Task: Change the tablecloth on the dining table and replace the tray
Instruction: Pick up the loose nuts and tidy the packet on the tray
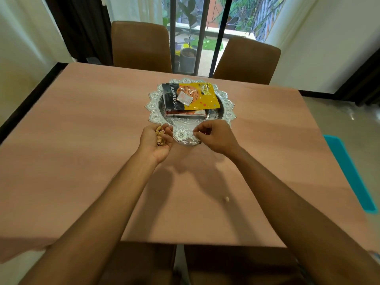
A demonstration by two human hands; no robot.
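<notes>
A pinkish-brown tablecloth [82, 140] covers the dining table. On it, at the middle, sits an ornate silver tray [228, 112] with a scalloped rim. A black and yellow almond packet [197, 97] lies in the tray on top of another packet [185, 114]. My left hand [157, 141] is cupped palm up at the tray's near-left rim and holds several pistachio shells [160, 136]. My right hand [213, 135] hovers over the tray's near rim with fingers pinched together; what they pinch is too small to tell. One loose nut shell [227, 199] lies on the cloth nearer to me.
Two brown chairs [141, 46] [246, 60] stand at the far side, before a glass door with potted plants outside. Two more chair backs [236, 264] sit below the near edge. A teal object [349, 173] lies off the table's right edge.
</notes>
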